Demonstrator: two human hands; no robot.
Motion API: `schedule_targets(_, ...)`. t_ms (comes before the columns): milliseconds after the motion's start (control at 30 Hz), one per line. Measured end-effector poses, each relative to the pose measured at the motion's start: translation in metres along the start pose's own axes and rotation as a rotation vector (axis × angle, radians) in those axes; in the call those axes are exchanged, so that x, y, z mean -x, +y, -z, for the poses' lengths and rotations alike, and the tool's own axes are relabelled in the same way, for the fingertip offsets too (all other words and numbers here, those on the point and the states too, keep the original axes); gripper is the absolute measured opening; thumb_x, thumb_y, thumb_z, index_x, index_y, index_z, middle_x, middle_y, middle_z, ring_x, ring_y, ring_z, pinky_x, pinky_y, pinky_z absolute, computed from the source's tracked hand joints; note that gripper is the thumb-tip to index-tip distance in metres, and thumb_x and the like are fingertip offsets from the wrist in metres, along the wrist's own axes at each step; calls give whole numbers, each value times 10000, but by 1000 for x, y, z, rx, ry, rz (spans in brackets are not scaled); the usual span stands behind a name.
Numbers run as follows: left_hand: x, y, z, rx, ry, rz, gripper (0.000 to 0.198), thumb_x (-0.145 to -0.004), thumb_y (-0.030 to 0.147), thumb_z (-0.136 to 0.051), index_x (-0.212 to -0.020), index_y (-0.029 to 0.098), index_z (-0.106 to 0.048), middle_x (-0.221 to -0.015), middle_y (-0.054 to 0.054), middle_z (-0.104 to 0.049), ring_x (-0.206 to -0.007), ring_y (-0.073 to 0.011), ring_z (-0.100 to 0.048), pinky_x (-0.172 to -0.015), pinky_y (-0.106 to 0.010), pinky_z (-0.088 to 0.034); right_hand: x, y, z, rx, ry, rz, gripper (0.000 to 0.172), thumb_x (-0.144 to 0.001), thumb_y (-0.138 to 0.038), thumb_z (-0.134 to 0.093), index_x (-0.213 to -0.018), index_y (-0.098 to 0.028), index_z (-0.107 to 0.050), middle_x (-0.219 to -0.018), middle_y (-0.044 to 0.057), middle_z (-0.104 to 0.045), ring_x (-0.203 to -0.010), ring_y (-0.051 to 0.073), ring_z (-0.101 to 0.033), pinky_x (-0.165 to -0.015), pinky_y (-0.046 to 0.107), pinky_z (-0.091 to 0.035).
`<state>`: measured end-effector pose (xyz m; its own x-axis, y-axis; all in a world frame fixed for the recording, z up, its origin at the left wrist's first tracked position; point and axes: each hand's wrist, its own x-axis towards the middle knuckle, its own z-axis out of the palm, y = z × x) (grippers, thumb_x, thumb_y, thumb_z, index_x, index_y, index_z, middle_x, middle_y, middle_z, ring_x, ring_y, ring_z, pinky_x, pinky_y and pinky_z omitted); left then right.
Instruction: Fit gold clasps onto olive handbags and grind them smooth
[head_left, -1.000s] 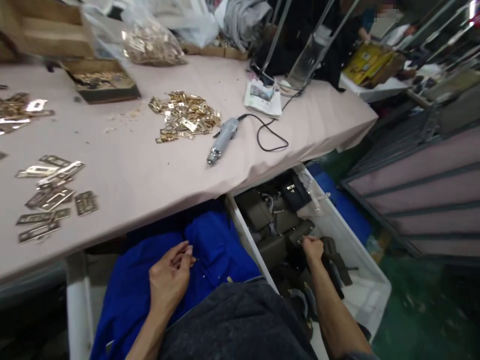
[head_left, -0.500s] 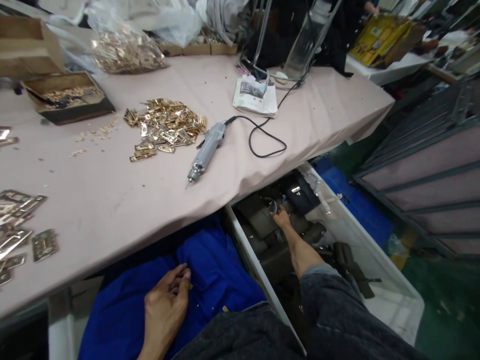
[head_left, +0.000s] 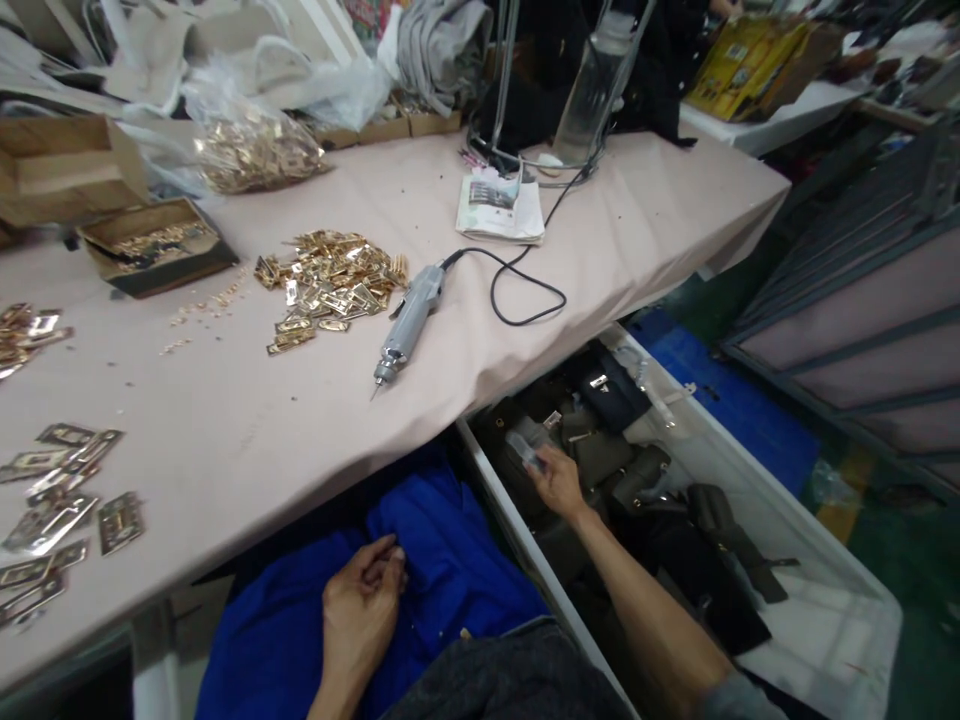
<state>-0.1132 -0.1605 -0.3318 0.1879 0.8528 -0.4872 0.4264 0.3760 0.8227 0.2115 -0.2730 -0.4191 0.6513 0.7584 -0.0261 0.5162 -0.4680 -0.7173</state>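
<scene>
My right hand (head_left: 559, 482) is over the white bin (head_left: 810, 520), its fingers closed on a small clear plastic piece (head_left: 525, 448). Below and around it lie dark olive leather pieces (head_left: 604, 455) and a black piece with a metal clasp (head_left: 611, 390). My left hand (head_left: 365, 600) rests on the blue cloth (head_left: 450, 540) over my lap, fingers curled together; whether anything small is between them cannot be made out.
On the pink-covered table (head_left: 225, 420) are a grey electric screwdriver (head_left: 409, 325), gold metal plates (head_left: 337, 280), an open box of small parts (head_left: 157, 245), a paper pad (head_left: 501, 205) and a wire stand. A metal rack (head_left: 862, 330) stands at the right.
My right hand has drawn back toward me within the bin, and the clear piece in it now shows more plainly. The camera view has shifted; my left hand remains curled on the cloth.
</scene>
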Motion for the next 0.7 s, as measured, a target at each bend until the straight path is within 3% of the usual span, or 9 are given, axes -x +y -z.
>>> schedule_targets(33, 1, 6, -2, 26, -1, 16, 649, -665, 633, -783, -1045, 111, -721, -730, -87, -727, -683, -319, -726, -613, -370, -627, 17, -15, 0, 8, 35, 62, 67, -845, -232, -654, -829, -182, -696, -775, 37, -640, -797, 195, -558, -779, 313, -463)
schedule_targets(133, 12, 29, -10, 39, -15, -5, 672, -675, 675, -809, -1025, 109, -719, -689, -74, -710, -649, -298, -708, -608, -353, -607, 67, -68, -4, 133, 246, 374, 214, -886, -122, -565, -1034, -187, -706, -884, 80, -655, -835, 228, -560, -768, 350, -478)
schedule_targets(267, 31, 52, -28, 69, -253, -75, 625, -779, 738, -774, -874, 121, -738, -649, -78, -683, -606, -249, -662, -575, -295, -531, 114, -135, -11, 229, 277, 490, 226, -892, -81, -548, -1036, -194, -682, -862, 84, -663, -817, 249, -592, -832, 409, -529)
schedule_targets(333, 34, 57, -36, 127, -365, -91, 582, -808, 698, -783, -814, 118, -733, -625, -66, -656, -579, -209, -618, -548, -254, -472, 126, -160, -10, 236, 247, 540, 224, -896, -66, -510, -972, -194, -677, -847, 90, -672, -801, 258, -610, -825, 424, -550)
schedule_targets(467, 37, 64, -40, 361, -360, -21, 491, -752, 569, -827, -642, 119, -667, -546, -27, -554, -492, -123, -459, -492, -206, -326, 136, -191, 1, 200, 180, 651, 228, -904, -67, -507, -988, -162, -697, -851, 112, -688, -770, 266, -631, -742, 428, -577)
schedule_targets(567, 47, 76, -33, 522, -370, 27, 362, -712, 444, -794, -697, 93, -706, -606, -70, -613, -521, -133, -488, -519, -212, -348, 139, -205, 8, 157, 124, 714, 279, -922, -80, -534, -1134, -142, -704, -992, 149, -729, -883, 294, -688, -774, 446, -604)
schedule_targets(700, 64, 98, -20, 714, -379, 12, 228, -651, 293, -785, -719, 112, -664, -671, -77, -635, -588, -154, -532, -570, -228, -390, 140, -227, 19, 65, 158, 804, 328, -944, -104, -571, -1248, -147, -685, -1112, 169, -745, -990, 311, -731, -830, 438, -637)
